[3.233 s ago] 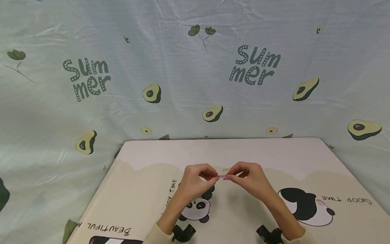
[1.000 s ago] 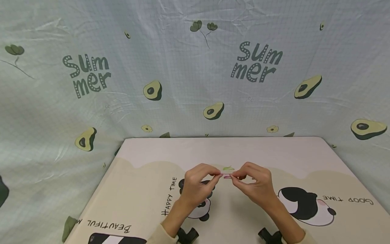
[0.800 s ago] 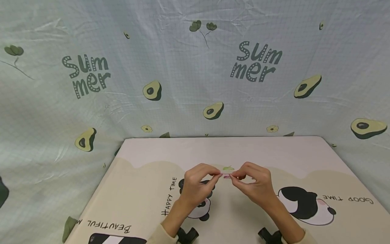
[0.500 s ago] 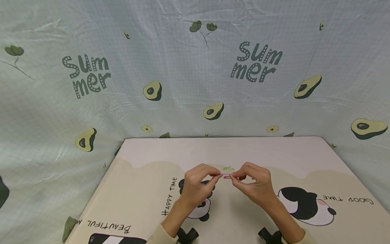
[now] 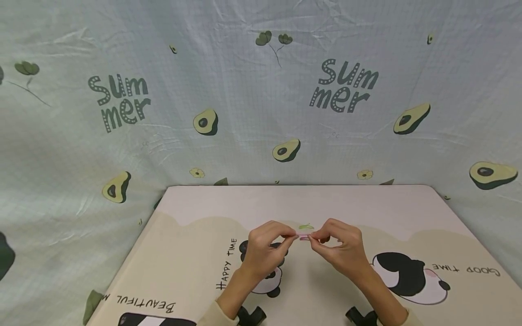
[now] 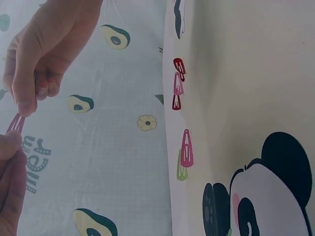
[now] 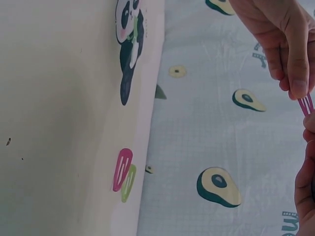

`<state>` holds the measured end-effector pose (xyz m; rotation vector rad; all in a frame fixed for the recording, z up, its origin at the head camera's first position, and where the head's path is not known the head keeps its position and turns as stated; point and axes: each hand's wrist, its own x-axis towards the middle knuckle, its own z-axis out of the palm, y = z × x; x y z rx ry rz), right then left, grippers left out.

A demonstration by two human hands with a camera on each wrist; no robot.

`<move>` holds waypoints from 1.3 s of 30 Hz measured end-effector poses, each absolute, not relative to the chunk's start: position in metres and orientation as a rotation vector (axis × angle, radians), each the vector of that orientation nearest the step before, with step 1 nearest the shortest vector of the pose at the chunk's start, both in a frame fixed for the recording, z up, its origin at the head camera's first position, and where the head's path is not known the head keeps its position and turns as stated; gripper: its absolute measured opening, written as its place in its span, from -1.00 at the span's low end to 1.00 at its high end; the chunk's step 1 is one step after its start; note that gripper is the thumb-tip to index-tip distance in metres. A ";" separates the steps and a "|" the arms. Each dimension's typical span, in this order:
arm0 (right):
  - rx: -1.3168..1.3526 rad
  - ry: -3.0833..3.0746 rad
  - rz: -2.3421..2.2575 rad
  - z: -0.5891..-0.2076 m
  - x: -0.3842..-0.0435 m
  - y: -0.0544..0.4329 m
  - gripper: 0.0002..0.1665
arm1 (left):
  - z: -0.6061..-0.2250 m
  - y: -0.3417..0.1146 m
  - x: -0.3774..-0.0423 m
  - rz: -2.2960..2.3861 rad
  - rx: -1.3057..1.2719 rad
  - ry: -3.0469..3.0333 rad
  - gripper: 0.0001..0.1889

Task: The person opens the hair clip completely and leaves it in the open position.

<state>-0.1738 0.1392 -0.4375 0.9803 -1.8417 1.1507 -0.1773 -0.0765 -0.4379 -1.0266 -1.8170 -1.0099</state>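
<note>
Both hands meet over the far middle of the table, a pink snap hair clip (image 6: 16, 123) stretched between them. My left hand (image 5: 265, 249) pinches one end of that clip between thumb and fingertips. The other end is pinched by my right hand (image 5: 340, 246), a small gap apart. On the table below the held clip lie a magenta hair clip (image 7: 123, 169) and a light green hair clip (image 7: 129, 183), side by side and overlapping. Farther along, the left wrist view has a red hair clip (image 6: 179, 67), a pink hair clip (image 6: 177, 84) and another red hair clip (image 6: 176, 102) in a row.
The table (image 5: 195, 267) wears a cream and pink cover printed with pandas and lettering. Behind it hangs a pale cloth (image 5: 244, 90) with avocado prints, close past the table's far edge. Black wrist mounts (image 5: 251, 316) sit by the sleeves.
Since the earliest frame both hands have shifted slightly right and their fingertips stand a little farther apart on the clip. Over the last second they have stayed nearly still; the head view tilts slightly.
</note>
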 end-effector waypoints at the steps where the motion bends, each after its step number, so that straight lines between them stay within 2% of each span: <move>1: 0.982 -1.838 1.149 -0.438 -0.174 0.139 -0.56 | -0.438 -0.076 -0.177 -1.010 -1.027 -1.816 -0.83; 20: 0.979 -1.805 1.157 -0.439 -0.177 0.138 -0.55 | -0.439 -0.075 -0.177 -1.013 -1.008 -1.807 -0.74; 39: 0.967 -1.795 1.162 -0.441 -0.177 0.138 -0.55 | -0.440 -0.074 -0.177 -1.038 -1.010 -1.807 -0.82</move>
